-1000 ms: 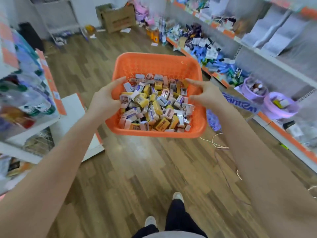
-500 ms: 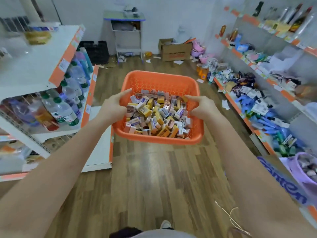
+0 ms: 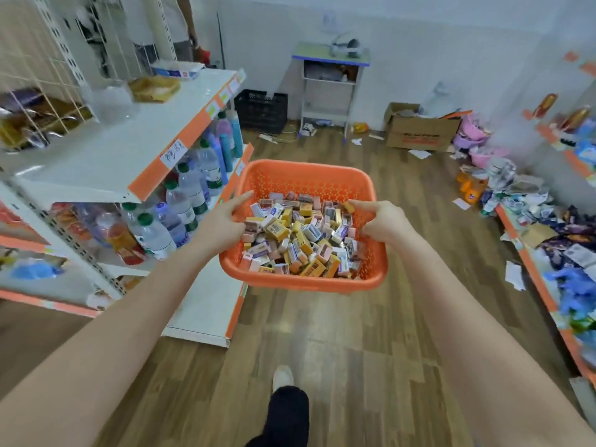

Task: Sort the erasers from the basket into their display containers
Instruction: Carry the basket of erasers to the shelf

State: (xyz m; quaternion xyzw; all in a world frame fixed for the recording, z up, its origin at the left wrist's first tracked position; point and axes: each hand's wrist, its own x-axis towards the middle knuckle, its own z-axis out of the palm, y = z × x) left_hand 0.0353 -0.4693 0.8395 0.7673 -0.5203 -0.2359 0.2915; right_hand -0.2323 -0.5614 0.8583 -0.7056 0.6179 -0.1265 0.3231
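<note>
An orange plastic basket (image 3: 306,175) is held up in front of me over the wooden floor. It is filled with several small boxed erasers (image 3: 300,240) in yellow, pink and white. My left hand (image 3: 221,225) grips the basket's left rim, thumb over the edge. My right hand (image 3: 383,222) grips the right rim the same way. No display containers can be told apart in this view.
A white and orange shelf unit (image 3: 106,156) with water bottles (image 3: 180,204) stands on the left. Low shelves with scattered goods (image 3: 548,240) run along the right. A cardboard box (image 3: 419,130), black crate (image 3: 261,111) and small stand (image 3: 329,88) sit by the far wall.
I have turned left and walked along the aisle with the basket in both hands. The right shelves with purple tubs slid out of view; the left shelf and back wall came in.
</note>
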